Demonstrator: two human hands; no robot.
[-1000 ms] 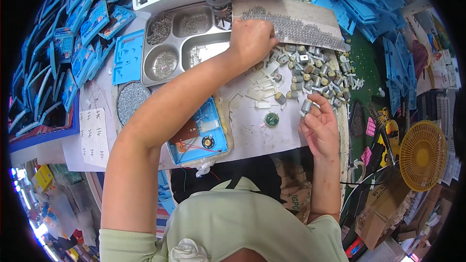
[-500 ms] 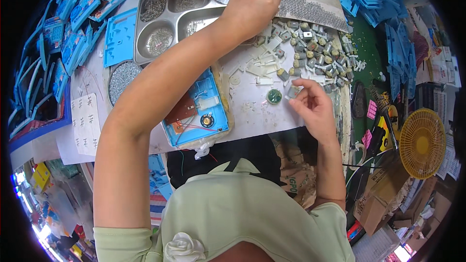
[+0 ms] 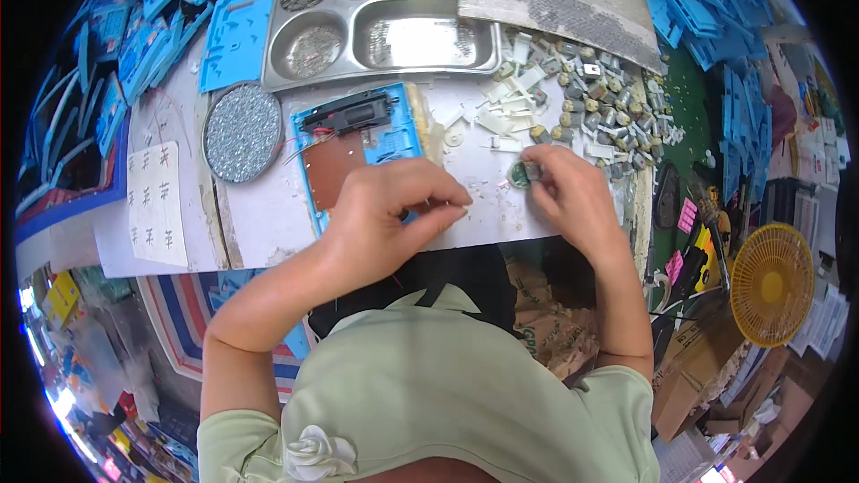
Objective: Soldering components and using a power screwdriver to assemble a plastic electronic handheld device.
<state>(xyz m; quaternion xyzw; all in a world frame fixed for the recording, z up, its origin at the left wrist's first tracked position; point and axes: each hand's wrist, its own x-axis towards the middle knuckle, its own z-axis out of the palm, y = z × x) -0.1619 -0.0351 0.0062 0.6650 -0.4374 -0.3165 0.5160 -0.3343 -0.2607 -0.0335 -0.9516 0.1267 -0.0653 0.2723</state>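
Observation:
My left hand [image 3: 394, 206] lies over the near end of a blue plastic case [image 3: 394, 139], its fingertips pinched together; I see nothing between them. In the case are a brown circuit board [image 3: 333, 165] and a black part [image 3: 349, 114]. My right hand [image 3: 577, 197] pinches a small metal part [image 3: 533, 170] right beside a small green disc [image 3: 517, 176] on the white tabletop [image 3: 259, 215]. Just beyond the right hand lies a pile of small metal parts [image 3: 604, 98] and white plastic pieces [image 3: 501, 107].
A steel compartment tray [image 3: 407, 67] with tiny parts stands at the back, a grey board [image 3: 555, 0] beside it. A round lid of silvery bits [image 3: 242, 131] and a marked paper [image 3: 157, 206] lie left. Blue cases [image 3: 134, 27] are stacked at both sides. A yellow fan [image 3: 774, 282] stands right.
My left hand has drawn back from the far pile by the tray to the near end of the blue case. My right hand has stayed by the green disc.

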